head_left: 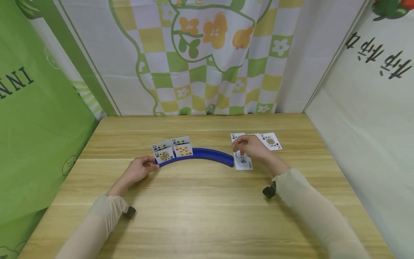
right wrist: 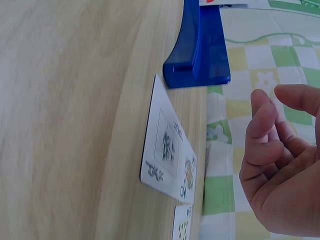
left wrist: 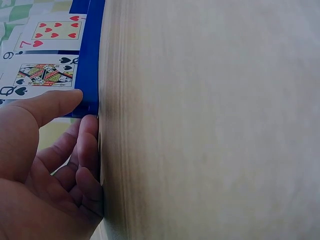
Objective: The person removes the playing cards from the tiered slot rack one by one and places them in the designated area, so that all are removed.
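My left hand (head_left: 137, 170) grips the left end of a curved blue card holder (head_left: 210, 154). In the left wrist view its thumb (left wrist: 57, 105) lies over the front of the holder beside the queen of spades (left wrist: 45, 75), the other fingers curling below. The seven of hearts (head_left: 183, 151) stands next to that queen, with more cards upright behind both. Over the loose cards at the holder's right end hovers my right hand (head_left: 252, 145), fingers loosely bent and holding nothing. Beneath it a joker (head_left: 244, 163) lies face up, partly covered in the head view.
Further right on the wooden table (head_left: 194, 216) lies a king (head_left: 271, 141), with a queen's corner (head_left: 237, 136) showing left of it. A checkered curtain (head_left: 207, 86) hangs behind the far edge. Printed cloth walls (head_left: 365, 100) flank both sides.
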Available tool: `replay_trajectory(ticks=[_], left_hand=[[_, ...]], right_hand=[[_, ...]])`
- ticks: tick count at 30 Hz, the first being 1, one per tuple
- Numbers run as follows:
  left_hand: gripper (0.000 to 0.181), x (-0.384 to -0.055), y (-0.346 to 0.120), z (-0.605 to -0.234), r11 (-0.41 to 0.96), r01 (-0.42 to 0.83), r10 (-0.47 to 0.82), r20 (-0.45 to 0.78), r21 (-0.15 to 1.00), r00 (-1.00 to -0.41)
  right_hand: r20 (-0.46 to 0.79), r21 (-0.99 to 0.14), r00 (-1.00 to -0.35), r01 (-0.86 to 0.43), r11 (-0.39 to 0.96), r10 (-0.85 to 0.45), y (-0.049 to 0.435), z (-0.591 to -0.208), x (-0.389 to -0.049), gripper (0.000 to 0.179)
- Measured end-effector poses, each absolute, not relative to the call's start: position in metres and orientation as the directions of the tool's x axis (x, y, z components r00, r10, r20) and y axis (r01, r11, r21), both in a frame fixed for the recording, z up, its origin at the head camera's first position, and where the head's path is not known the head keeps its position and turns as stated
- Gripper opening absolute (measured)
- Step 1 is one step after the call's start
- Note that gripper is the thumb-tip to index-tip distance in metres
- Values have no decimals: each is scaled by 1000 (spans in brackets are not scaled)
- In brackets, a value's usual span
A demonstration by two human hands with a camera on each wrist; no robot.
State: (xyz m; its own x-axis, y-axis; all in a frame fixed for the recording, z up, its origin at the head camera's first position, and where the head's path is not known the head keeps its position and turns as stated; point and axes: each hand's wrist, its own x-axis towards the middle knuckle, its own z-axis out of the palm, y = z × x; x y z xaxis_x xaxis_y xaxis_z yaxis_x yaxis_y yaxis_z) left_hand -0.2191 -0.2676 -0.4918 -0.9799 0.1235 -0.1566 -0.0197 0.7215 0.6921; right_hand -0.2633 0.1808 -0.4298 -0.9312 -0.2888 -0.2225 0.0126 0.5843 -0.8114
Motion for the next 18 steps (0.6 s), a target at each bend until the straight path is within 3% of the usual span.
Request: replay_trajectory(ticks=[18], left_hand=[[40, -220, -269, -493, 732, -16, 123, -156, 681, -980]], right_hand=[[-182, -869, -925, -8, 494, -335, 150, -430, -257, 27]])
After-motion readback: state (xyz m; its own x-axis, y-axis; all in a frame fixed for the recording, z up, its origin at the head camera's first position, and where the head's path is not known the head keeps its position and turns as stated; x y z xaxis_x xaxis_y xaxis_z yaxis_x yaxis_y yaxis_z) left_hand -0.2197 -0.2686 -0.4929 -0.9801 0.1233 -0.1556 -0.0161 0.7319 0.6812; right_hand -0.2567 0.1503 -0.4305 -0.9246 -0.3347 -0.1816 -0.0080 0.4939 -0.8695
